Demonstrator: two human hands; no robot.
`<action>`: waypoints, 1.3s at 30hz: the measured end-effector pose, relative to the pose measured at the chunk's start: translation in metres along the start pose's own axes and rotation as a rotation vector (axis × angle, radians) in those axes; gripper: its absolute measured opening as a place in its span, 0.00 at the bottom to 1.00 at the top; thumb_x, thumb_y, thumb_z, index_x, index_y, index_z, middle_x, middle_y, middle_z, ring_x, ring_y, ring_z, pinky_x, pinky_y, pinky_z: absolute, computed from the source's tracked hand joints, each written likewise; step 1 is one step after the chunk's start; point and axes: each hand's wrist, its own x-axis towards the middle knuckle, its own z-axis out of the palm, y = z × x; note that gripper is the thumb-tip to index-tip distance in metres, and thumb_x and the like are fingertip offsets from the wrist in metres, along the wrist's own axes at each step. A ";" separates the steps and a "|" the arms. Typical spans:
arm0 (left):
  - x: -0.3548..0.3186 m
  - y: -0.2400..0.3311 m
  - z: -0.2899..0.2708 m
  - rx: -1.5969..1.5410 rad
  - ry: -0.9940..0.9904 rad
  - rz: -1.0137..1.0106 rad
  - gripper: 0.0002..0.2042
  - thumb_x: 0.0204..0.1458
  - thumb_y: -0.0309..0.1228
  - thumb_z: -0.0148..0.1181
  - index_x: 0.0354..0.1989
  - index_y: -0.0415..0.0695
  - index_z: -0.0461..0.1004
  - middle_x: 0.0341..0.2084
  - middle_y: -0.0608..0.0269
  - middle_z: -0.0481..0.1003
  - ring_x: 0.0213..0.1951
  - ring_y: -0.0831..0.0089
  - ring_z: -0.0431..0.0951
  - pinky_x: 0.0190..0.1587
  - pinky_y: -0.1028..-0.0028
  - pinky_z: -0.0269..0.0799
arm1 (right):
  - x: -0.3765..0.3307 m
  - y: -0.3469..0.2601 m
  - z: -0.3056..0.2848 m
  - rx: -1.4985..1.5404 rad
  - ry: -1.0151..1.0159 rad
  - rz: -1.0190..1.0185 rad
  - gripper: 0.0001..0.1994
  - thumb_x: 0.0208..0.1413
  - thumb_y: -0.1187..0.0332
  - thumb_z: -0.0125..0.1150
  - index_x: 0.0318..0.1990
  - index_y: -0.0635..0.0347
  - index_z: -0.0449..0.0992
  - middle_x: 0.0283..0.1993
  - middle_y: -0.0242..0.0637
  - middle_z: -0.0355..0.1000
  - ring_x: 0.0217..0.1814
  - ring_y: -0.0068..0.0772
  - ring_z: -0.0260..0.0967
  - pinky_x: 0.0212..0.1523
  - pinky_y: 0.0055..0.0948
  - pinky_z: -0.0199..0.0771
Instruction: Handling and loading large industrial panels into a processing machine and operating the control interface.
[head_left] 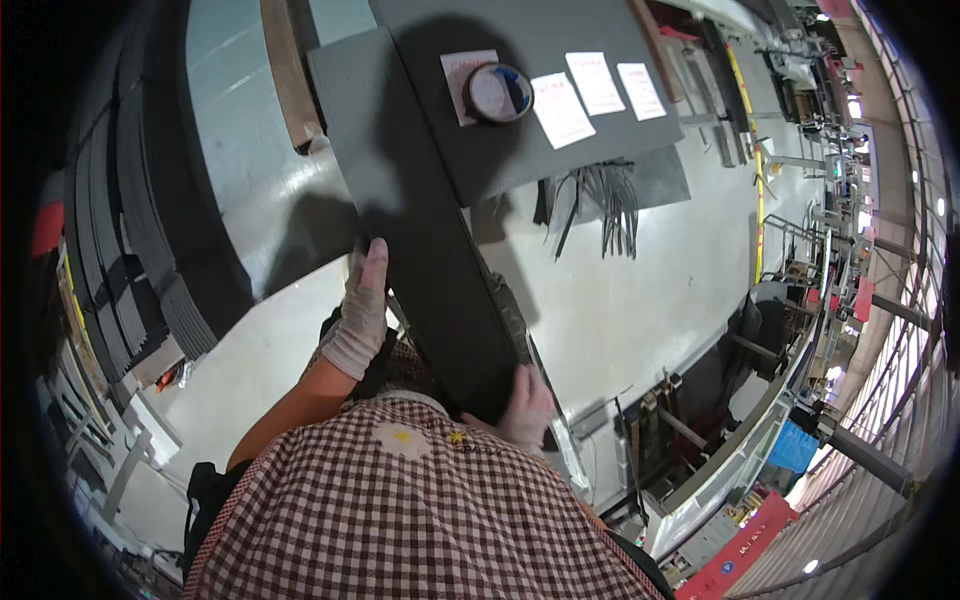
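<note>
A long dark grey board (pixel 425 200) runs from the table toward my body. Its far end lies beside a wider dark grey sheet (pixel 600 20). My left hand (pixel 362 315), in a whitish glove, is closed at the board's left edge, one digit pointing up along it; its other fingers are mostly hidden. Near the board's close end my right hand (pixel 528 410), also gloved and slightly blurred, is closed around the right edge. A roll of tape (pixel 476 93) rests on a paper slip (pixel 455 68) on the wide sheet, with white paper slips (pixel 563 110) beside it.
Stacked dark grey boards (pixel 150 200) stand at the left. A bundle of thin dark strips (pixel 605 200) hangs past the wide sheet's near edge over the pale table (pixel 640 300). A brown bar (pixel 290 75) lies at the far left. Metal frames and racks (pixel 690 410) stand at the right.
</note>
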 end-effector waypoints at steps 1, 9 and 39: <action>-0.001 0.000 0.004 0.042 0.019 0.059 0.27 0.63 0.49 0.46 0.59 0.38 0.65 0.54 0.60 0.70 0.54 0.71 0.69 0.60 0.73 0.62 | -0.016 0.021 0.000 0.027 0.026 -0.032 0.52 0.34 0.43 0.73 0.63 0.69 0.56 0.61 0.55 0.58 0.60 0.58 0.58 0.60 0.50 0.58; 0.003 -0.003 0.034 -0.259 -0.005 -0.032 0.22 0.59 0.43 0.56 0.56 0.43 0.65 0.46 0.63 0.71 0.45 0.72 0.74 0.47 0.71 0.75 | 0.157 -0.017 -0.003 0.550 -0.153 -0.187 0.36 0.55 0.53 0.61 0.63 0.72 0.56 0.59 0.59 0.63 0.64 0.57 0.58 0.65 0.43 0.55; -0.065 0.046 0.022 0.140 -0.096 0.000 0.10 0.52 0.21 0.61 0.42 0.40 0.72 0.32 0.65 0.75 0.31 0.78 0.76 0.34 0.78 0.76 | 0.187 -0.069 -0.099 0.333 -0.181 -1.038 0.12 0.46 0.69 0.65 0.39 0.58 0.72 0.31 0.37 0.72 0.31 0.46 0.72 0.33 0.42 0.71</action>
